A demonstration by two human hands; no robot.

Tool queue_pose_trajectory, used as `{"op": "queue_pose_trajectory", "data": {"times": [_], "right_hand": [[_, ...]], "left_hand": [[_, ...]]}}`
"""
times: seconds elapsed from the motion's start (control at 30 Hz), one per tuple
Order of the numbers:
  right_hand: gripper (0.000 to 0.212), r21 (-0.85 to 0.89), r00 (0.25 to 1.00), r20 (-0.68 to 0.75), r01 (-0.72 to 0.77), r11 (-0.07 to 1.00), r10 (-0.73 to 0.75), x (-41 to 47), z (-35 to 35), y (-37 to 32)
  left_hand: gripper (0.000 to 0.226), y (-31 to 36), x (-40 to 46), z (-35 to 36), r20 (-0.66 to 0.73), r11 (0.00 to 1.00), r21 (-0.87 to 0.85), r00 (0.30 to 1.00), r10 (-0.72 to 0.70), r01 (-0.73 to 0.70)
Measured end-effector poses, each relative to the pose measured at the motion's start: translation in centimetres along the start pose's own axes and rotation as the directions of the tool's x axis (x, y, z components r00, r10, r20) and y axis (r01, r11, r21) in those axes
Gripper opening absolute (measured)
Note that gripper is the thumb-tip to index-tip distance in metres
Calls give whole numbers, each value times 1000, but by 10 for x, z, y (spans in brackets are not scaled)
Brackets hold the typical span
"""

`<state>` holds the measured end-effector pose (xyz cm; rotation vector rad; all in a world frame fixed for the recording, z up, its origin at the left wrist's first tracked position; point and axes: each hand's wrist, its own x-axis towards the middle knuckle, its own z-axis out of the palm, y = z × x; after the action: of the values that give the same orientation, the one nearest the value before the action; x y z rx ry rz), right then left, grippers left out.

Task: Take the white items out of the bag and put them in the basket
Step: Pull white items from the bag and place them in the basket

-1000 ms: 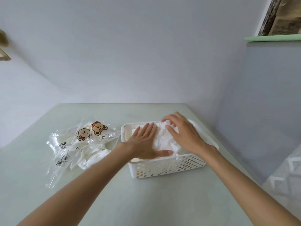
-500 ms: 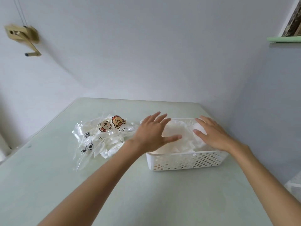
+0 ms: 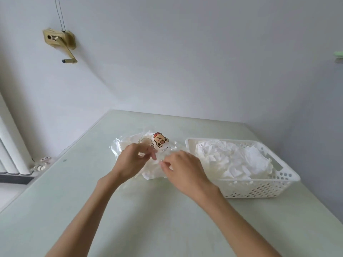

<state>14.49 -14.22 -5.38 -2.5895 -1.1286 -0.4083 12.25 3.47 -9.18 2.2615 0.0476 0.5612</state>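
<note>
Head cam: both hands left the white perforated plastic basket (image 3: 259,188) at 3 o'clock; left hand (image 3: 132,160) and right hand (image 3: 182,170) now pinch the clear cartoon-bear plastic bag (image 3: 148,143), so more white stuff is coming.

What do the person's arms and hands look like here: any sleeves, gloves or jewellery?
Both forearms are bare up to the picture's lower edge, with no sleeves in sight. The left hand and right hand wear no gloves, and no rings, watch or bracelets show. The fingers are bare, without visible markings.

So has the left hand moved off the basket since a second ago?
Yes. The left hand has left the basket and gone leftward to the bag beside it, where the right hand has joined it.
</note>
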Motion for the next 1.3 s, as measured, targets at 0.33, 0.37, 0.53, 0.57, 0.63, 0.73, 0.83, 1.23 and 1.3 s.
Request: {"op": "queue_pose_trajectory", "data": {"times": [0.33,0.37,0.53,0.57,0.63,0.73,0.83,1.23,1.3], "right_hand": [[18,-285,983,106,-111,952,147,11,43,-6],[18,-218,988,92,-102,971,124,11,45,-5],[15,215,998,40,-51,975,43,4,35,4],[14,321,996,35,-92,942,85,4,31,6],[11,471,987,44,-158,868,155,5,23,8],[8,599,978,33,-186,779,208,6,14,9],[10,799,963,78,-216,561,259,7,1,13],[12,965,894,241,-263,7,378,-2,-49,56],[12,973,852,185,-228,30,490,-4,-56,67]], "left_hand": [[101,-10,-1,-21,491,956,242,830,-266,164],[105,-12,-1,-19,479,953,264,837,-264,150],[114,-10,-3,-13,474,945,319,852,-220,66],[111,-8,-2,-13,474,947,314,854,-217,66],[100,-6,-1,-15,463,951,298,858,-222,85],[78,0,-1,-20,434,966,237,878,-202,105],[69,7,-2,-28,395,980,174,905,-157,94],[27,78,-4,-40,193,911,-408,981,19,62],[32,90,2,-33,143,919,-393,990,13,45]]}}
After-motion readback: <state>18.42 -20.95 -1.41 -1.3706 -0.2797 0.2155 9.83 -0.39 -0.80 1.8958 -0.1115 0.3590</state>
